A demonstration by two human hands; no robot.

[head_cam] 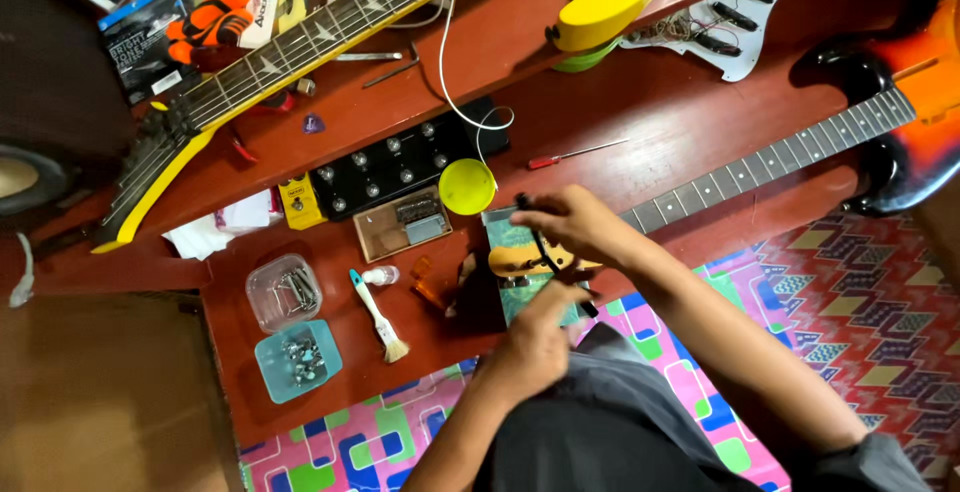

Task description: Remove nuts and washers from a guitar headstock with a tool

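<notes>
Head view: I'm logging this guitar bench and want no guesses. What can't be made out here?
- Headstock: largely covered by the right hand and left hand.
- Black tool: motion-blurred, ends inside both hands; its kind is unclear.
- Sunburst guitar body: cut off by the right edge.
- Metal parts in the teal tray: too small to identify.

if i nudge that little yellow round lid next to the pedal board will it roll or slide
The yellow round lid seems to lie flat on the red wooden table, so it would probably slide, not roll. It looks like thin plastic, likely very light. Tipped on edge, it could roll.
</notes>
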